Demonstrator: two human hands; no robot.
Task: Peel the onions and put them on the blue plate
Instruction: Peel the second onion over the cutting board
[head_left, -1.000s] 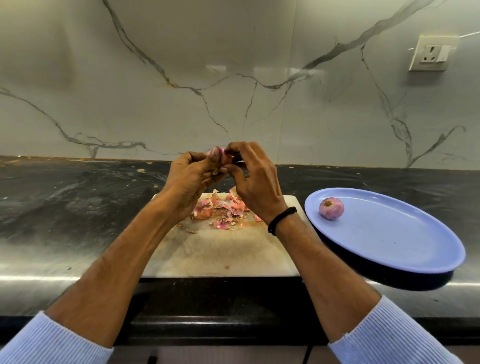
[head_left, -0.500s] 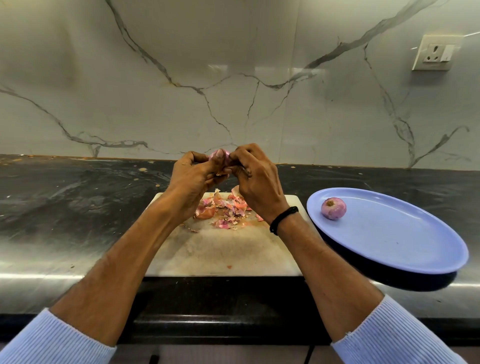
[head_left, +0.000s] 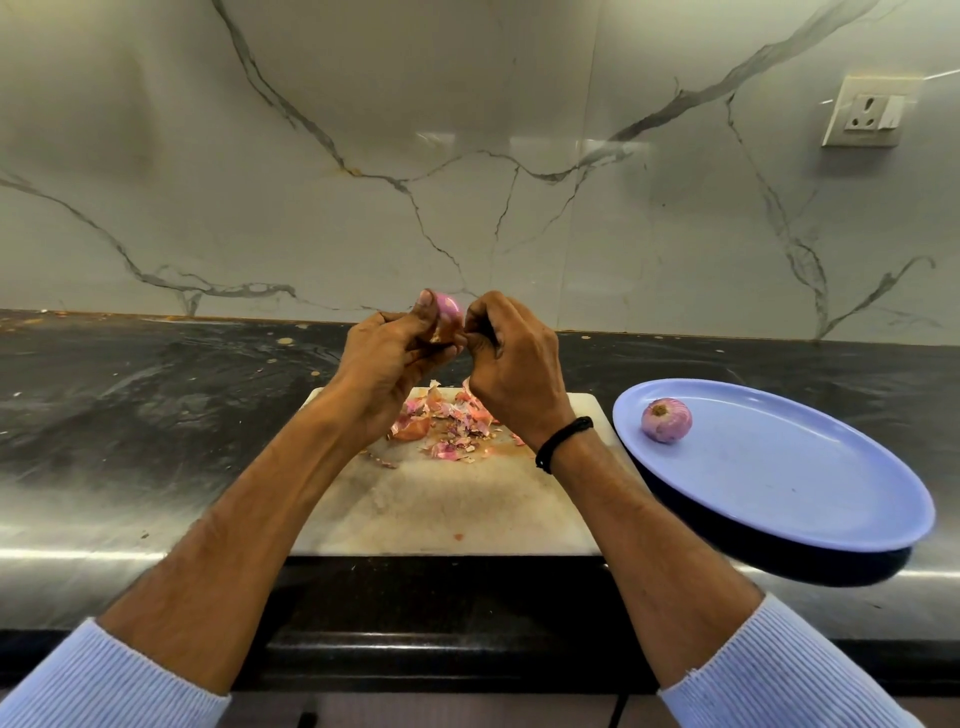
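Note:
A small pink onion (head_left: 448, 312) is held up above the white cutting board (head_left: 452, 504). My left hand (head_left: 387, 358) grips it, thumb on its top. My right hand (head_left: 511, 364) pinches at the onion's skin on its right side, fingers curled. Most of the onion is hidden between the two hands. A pile of pink and brown onion peels (head_left: 447, 426) lies on the far part of the board. One peeled onion (head_left: 666, 420) rests at the far left of the blue plate (head_left: 789, 483), to the right of the board.
The board and plate sit on a dark stone counter (head_left: 156, 415) with a steel front edge. A marble wall rises behind it, with a socket (head_left: 866, 111) at the upper right. My right wrist carries a black band (head_left: 561, 441).
Both hands stay together over the board. The onion has turned a little in my left hand and more of its pink top shows. The view has shifted slightly.

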